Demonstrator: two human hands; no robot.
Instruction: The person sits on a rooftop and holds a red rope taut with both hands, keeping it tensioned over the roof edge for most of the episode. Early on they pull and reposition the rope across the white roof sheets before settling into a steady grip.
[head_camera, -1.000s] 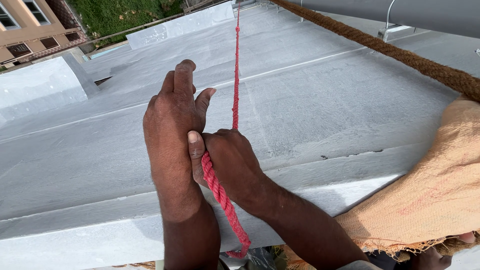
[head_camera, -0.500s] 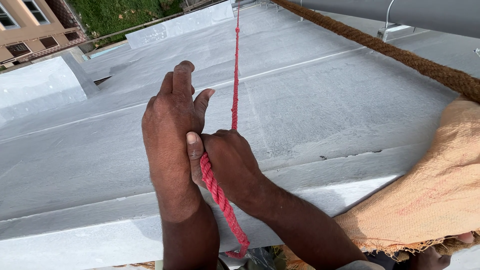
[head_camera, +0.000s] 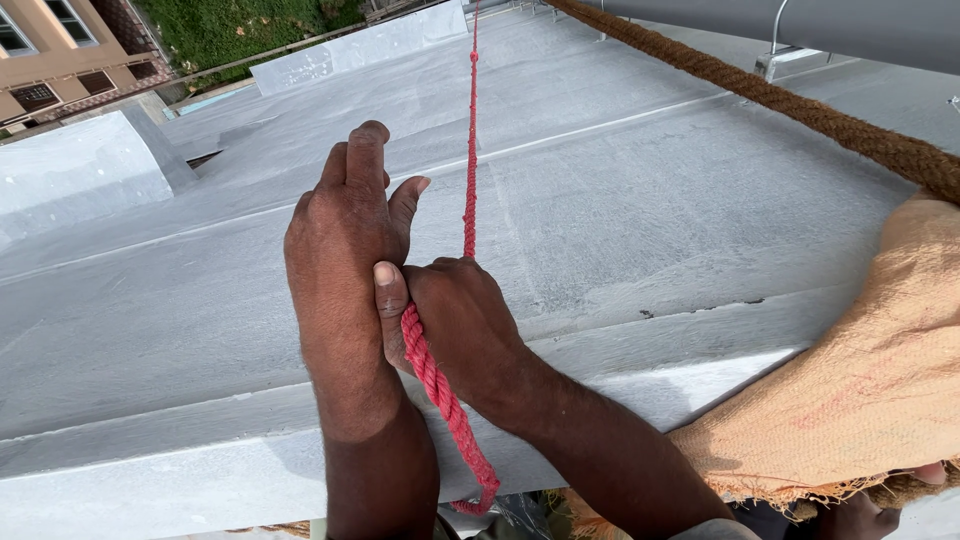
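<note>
A grey painted roof slab (head_camera: 620, 200) fills the view, with a lighter ledge (head_camera: 200, 470) along its near edge and open surface left and far of the hands. A thick brown coir rope (head_camera: 800, 105) crosses the far right above a burlap sack (head_camera: 870, 390). The right hand (head_camera: 460, 320) is fisted around a red rope (head_camera: 470, 150) that runs taut away and trails near. The left hand (head_camera: 345, 240) stands upright beside it, fingers together and extended, touching the fist.
</note>
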